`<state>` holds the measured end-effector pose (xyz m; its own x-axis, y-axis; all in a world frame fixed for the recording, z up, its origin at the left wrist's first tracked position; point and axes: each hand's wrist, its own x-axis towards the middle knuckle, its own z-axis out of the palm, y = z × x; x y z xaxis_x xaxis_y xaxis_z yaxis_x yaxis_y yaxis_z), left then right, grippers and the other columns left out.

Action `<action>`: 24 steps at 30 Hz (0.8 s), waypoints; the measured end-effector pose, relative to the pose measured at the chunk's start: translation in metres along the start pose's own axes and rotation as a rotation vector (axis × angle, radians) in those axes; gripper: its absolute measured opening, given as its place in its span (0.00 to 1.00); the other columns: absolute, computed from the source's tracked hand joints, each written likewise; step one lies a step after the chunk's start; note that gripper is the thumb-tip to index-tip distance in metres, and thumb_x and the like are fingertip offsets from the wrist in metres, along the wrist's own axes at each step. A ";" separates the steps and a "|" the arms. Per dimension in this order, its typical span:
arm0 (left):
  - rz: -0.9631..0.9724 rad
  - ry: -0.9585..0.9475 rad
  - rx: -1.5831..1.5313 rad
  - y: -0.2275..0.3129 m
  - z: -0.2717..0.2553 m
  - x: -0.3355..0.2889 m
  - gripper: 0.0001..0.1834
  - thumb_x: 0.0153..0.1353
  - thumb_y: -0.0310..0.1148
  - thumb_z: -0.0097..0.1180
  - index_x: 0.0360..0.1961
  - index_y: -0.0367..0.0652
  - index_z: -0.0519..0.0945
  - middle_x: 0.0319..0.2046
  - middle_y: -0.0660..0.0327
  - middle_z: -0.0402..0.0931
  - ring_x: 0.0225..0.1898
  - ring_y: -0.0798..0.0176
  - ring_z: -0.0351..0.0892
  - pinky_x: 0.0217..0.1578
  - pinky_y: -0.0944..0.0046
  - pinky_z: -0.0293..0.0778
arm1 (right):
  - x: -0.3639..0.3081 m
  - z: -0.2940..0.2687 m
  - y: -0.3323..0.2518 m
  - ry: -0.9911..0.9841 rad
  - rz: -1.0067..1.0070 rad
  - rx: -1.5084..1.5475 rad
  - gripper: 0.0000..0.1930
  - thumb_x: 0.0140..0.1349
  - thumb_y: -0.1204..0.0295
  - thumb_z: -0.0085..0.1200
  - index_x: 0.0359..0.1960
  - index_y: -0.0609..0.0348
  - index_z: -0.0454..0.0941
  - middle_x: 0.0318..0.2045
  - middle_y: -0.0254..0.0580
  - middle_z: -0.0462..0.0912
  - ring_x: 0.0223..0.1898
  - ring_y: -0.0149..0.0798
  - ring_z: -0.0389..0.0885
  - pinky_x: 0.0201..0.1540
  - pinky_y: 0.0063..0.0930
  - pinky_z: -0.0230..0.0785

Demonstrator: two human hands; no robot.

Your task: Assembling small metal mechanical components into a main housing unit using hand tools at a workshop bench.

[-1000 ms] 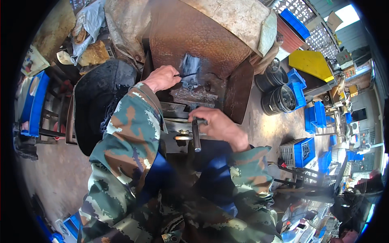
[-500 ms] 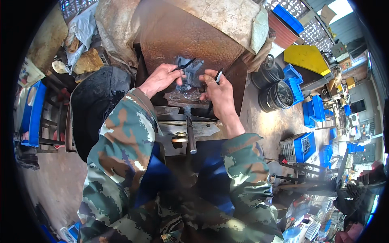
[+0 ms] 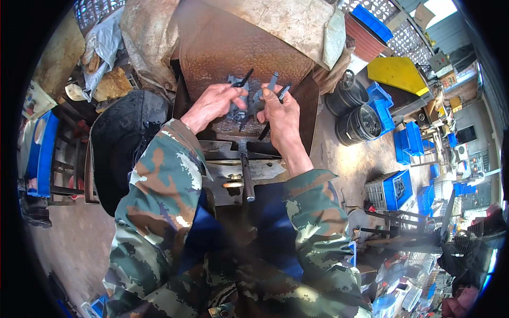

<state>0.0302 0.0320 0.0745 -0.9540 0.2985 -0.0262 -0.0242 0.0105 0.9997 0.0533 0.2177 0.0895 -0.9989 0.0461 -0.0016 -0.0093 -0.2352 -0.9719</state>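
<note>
My left hand (image 3: 214, 106) pinches a small dark, pointed metal piece (image 3: 243, 78) between thumb and fingers. To its right, my right hand (image 3: 282, 112) is closed around a slim black tool (image 3: 284, 90) with a pale notched strip near its upper end; its lower end seems to stick out below the palm. A grey, blade-like metal piece (image 3: 273, 81) is pinched between the thumb and fingers of that hand. Both hands hover over a wet, grey-stained patch of a brown metal guard (image 3: 244, 45). A metal block (image 3: 238, 114) on this patch is partly hidden.
A dark metal rod (image 3: 247, 177) juts toward me below the work spot, beside a brass-coloured knob (image 3: 232, 185). A large black rounded housing (image 3: 122, 143) stands at left. Black buckets (image 3: 358, 125) and blue crates (image 3: 396, 191) stand on the floor at right.
A grey blade-like piece now shows upright in my right hand, where only the black tool showed before. My left hand still holds its dark piece, now slightly nearer upright.
</note>
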 end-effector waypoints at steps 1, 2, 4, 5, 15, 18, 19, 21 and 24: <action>-0.041 -0.002 0.002 -0.006 -0.010 0.004 0.15 0.71 0.37 0.47 0.47 0.37 0.79 0.29 0.67 0.80 0.18 0.78 0.58 0.19 0.75 0.54 | 0.000 -0.001 -0.001 -0.012 -0.029 -0.041 0.09 0.71 0.71 0.56 0.49 0.61 0.78 0.34 0.38 0.79 0.17 0.26 0.71 0.18 0.21 0.63; -0.041 0.001 0.001 -0.015 -0.017 0.006 0.15 0.71 0.37 0.47 0.47 0.37 0.79 0.29 0.67 0.80 0.18 0.78 0.58 0.19 0.75 0.54 | 0.000 -0.001 -0.001 -0.014 -0.028 -0.041 0.09 0.71 0.71 0.56 0.49 0.61 0.78 0.34 0.38 0.79 0.17 0.26 0.71 0.18 0.21 0.63; -0.146 0.087 0.059 -0.025 -0.027 0.008 0.15 0.69 0.35 0.45 0.49 0.39 0.77 0.31 0.67 0.78 0.20 0.78 0.60 0.20 0.74 0.55 | -0.004 -0.001 -0.001 -0.004 -0.062 -0.084 0.12 0.70 0.68 0.58 0.49 0.63 0.78 0.31 0.37 0.77 0.17 0.22 0.63 0.21 0.25 0.67; -0.198 0.135 0.180 -0.032 -0.030 0.012 0.15 0.68 0.33 0.43 0.51 0.40 0.75 0.32 0.67 0.77 0.21 0.76 0.62 0.22 0.72 0.59 | -0.005 -0.001 -0.002 -0.004 -0.062 -0.085 0.12 0.70 0.68 0.58 0.49 0.63 0.78 0.31 0.37 0.77 0.17 0.22 0.63 0.21 0.25 0.67; 0.050 -0.204 0.588 -0.075 -0.047 0.029 0.15 0.61 0.22 0.52 0.48 0.33 0.83 0.41 0.56 0.74 0.46 0.57 0.75 0.50 0.61 0.69 | -0.007 -0.005 -0.008 -0.013 -0.049 -0.031 0.12 0.72 0.65 0.54 0.46 0.62 0.78 0.30 0.36 0.76 0.19 0.24 0.68 0.22 0.24 0.69; 0.050 -0.242 0.579 -0.063 -0.042 0.023 0.16 0.60 0.21 0.52 0.48 0.34 0.83 0.40 0.57 0.75 0.45 0.58 0.75 0.48 0.63 0.69 | -0.009 -0.012 -0.012 -0.039 -0.019 0.002 0.11 0.74 0.64 0.52 0.45 0.60 0.78 0.30 0.35 0.75 0.23 0.28 0.77 0.25 0.25 0.73; 0.045 -0.238 0.582 -0.063 -0.044 0.020 0.16 0.60 0.21 0.52 0.48 0.34 0.83 0.40 0.57 0.75 0.45 0.58 0.75 0.48 0.63 0.69 | -0.010 -0.011 -0.014 -0.024 -0.002 0.003 0.12 0.74 0.64 0.51 0.45 0.60 0.77 0.30 0.36 0.76 0.24 0.29 0.78 0.29 0.27 0.74; 0.057 -0.238 0.643 -0.061 -0.044 0.018 0.16 0.61 0.23 0.52 0.48 0.35 0.84 0.40 0.53 0.78 0.46 0.53 0.78 0.50 0.61 0.71 | -0.010 -0.013 -0.017 0.023 0.022 -0.033 0.13 0.75 0.62 0.49 0.46 0.60 0.76 0.30 0.38 0.77 0.28 0.34 0.82 0.38 0.30 0.78; 0.209 -0.166 0.930 -0.054 -0.032 0.013 0.15 0.62 0.27 0.53 0.48 0.35 0.84 0.41 0.48 0.81 0.47 0.46 0.81 0.51 0.55 0.73 | -0.011 -0.019 -0.020 0.090 0.063 0.093 0.13 0.76 0.62 0.46 0.47 0.59 0.74 0.33 0.42 0.78 0.32 0.38 0.85 0.38 0.29 0.78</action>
<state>0.0094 0.0046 0.0206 -0.8561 0.5104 0.0807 0.4556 0.6719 0.5839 0.0651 0.2403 0.1043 -0.9896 0.1145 -0.0875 0.0453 -0.3294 -0.9431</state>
